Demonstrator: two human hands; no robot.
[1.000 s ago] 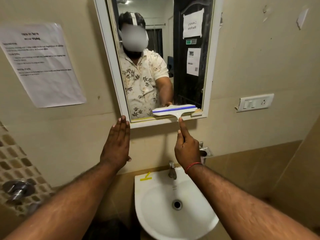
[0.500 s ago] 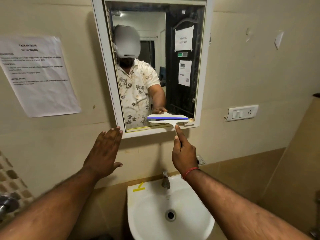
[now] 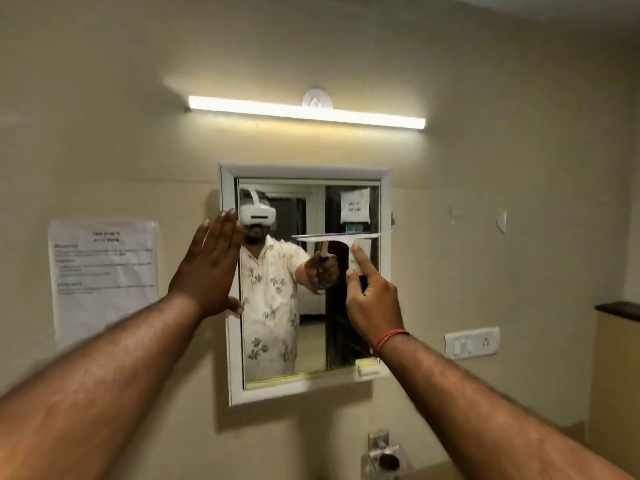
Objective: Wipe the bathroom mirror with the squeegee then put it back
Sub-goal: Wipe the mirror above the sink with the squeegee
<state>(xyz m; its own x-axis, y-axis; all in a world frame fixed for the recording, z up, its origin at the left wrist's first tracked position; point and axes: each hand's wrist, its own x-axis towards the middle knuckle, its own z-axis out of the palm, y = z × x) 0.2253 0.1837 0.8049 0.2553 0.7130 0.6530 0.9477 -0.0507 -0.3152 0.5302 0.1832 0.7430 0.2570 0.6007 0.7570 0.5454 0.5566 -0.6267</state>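
Note:
A white-framed mirror [image 3: 306, 388] hangs on the beige wall. My right hand [image 3: 372, 299] grips the handle of a white squeegee [image 3: 337, 238] with a blue strip, index finger stretched along the handle. The blade lies level against the glass in the upper right part of the mirror. My left hand [image 3: 209, 268] is flat and open, fingers together, at the mirror's left frame edge; whether it touches the frame I cannot tell. The mirror reflects a person in a floral shirt with a headset.
A tube light [image 3: 306, 112] glows above the mirror. A printed sheet [image 3: 104, 278] is taped to the wall at left. A switch plate [image 3: 471, 342] sits right of the mirror, a dark ledge [image 3: 618, 310] further right. A metal holder [image 3: 384, 455] is below.
My right hand has carried the squeegee from the mirror's bottom edge up to its upper part. My left hand rose from below the frame to the left edge. The view tilted up; the sink left view.

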